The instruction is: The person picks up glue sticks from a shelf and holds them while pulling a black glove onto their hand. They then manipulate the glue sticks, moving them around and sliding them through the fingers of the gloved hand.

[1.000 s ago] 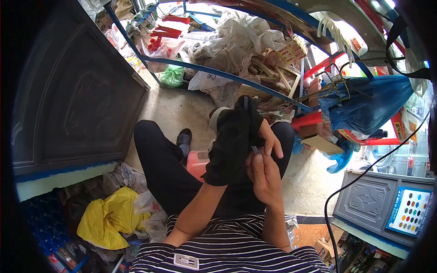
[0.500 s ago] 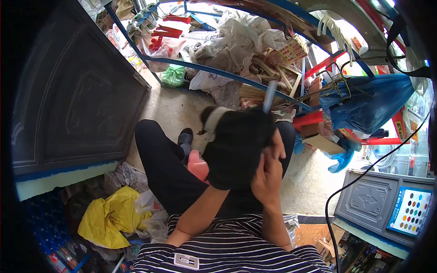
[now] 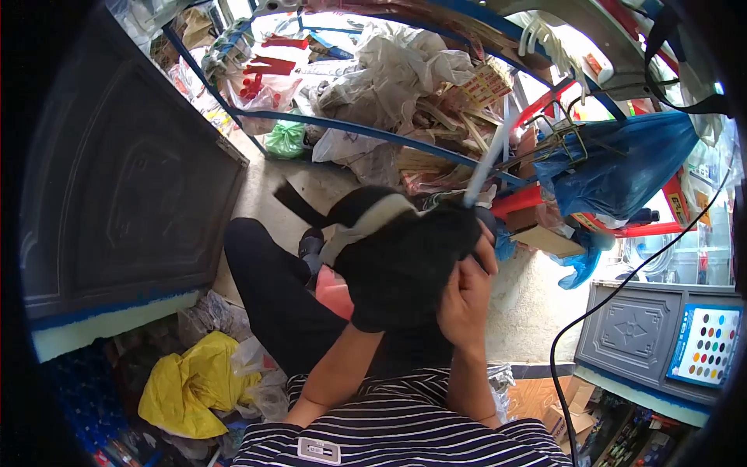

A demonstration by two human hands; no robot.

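Note:
A black fabric item point(image 3: 405, 268) with a pale lining strip and a loose black strap point(image 3: 299, 204) is held up over my lap. It covers most of my left hand point(image 3: 486, 247), whose fingers show at its right edge and seem wrapped round it. My right hand point(image 3: 465, 302) is closed in a pinch at the same edge, close to the left fingers. A long pale strip point(image 3: 490, 163), blurred, sticks up from the item's upper right end. What joins it to the item is hidden. Below the item, a pink-red object point(image 3: 333, 293) shows between my legs.
Ahead stands a blue metal rack point(image 3: 342, 124) heaped with plastic bags and wood pieces. A dark panelled door point(image 3: 132, 171) is at the left, a yellow bag point(image 3: 191, 385) at the lower left. A blue bag point(image 3: 622, 167) and a black cable point(image 3: 603, 311) are at the right.
The black item has turned and spread out to the left, so its strap and more pale lining show. The pale strip has swung right and shows longer. Both hands remain at the item's right edge.

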